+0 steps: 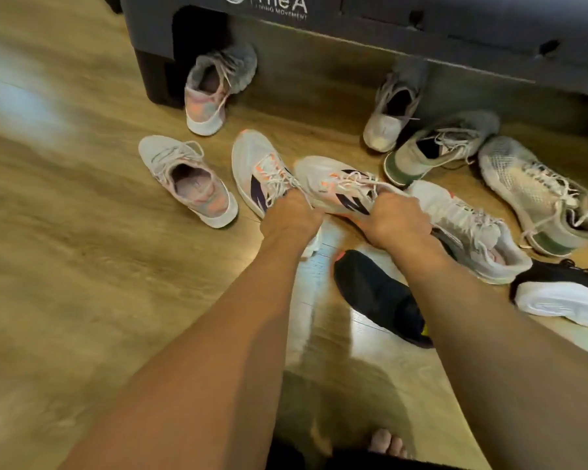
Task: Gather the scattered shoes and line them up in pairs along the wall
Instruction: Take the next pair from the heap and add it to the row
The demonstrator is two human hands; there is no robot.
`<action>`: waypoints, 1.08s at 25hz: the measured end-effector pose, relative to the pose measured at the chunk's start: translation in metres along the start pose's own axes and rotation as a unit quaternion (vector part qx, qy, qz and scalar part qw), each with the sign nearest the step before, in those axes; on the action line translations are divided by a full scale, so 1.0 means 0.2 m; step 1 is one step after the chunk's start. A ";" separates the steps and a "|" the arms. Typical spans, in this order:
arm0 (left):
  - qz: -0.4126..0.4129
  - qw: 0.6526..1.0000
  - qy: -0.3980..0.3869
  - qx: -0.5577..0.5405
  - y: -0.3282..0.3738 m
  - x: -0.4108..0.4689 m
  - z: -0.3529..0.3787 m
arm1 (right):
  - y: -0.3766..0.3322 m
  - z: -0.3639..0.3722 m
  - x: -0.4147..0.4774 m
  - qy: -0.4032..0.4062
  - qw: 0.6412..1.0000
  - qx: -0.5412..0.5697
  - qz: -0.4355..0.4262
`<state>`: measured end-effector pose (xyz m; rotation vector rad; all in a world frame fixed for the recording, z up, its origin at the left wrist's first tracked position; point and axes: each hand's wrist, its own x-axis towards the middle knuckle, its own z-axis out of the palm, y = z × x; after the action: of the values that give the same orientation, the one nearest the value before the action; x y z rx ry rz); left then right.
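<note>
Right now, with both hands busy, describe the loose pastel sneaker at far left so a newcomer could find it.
From the left leg of the dark cabinet, where one pastel-heeled sneaker stands, drop down to the wood floor. The loose sneaker lies there alone, left of the left hand. Unlike the striped shoe beside it, it has no dark stripes, and its heel is pink and orange.

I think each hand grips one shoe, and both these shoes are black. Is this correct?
No. Each hand does grip one shoe, but both shoes are white with dark stripes, not black. The head view shows the left hand on the left striped shoe and the right hand on the right striped shoe. The black shoe lies unheld.
</note>
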<state>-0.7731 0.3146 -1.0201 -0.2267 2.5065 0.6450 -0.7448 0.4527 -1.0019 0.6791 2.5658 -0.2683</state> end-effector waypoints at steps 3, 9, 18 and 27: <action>-0.035 0.999 -0.023 0.035 0.01 0.16 0.06 | 0.01 0.08 0.11 -0.008 0.987 -0.160 -0.013; -0.020 0.998 0.040 0.054 -0.03 0.23 0.11 | -0.15 -0.14 0.23 0.042 0.990 -0.130 -0.028; -0.053 0.758 -0.094 -0.644 -0.53 0.15 -0.30 | -0.23 -0.11 0.22 -0.108 0.891 0.440 0.012; 0.005 0.778 -0.074 -0.624 -0.50 0.13 -0.33 | -0.29 0.01 0.15 -0.053 0.911 0.408 0.027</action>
<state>-0.7966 0.1942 -1.0258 -0.5814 1.5297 2.1346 -0.7968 0.4153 -1.0142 0.9728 2.2591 -1.3609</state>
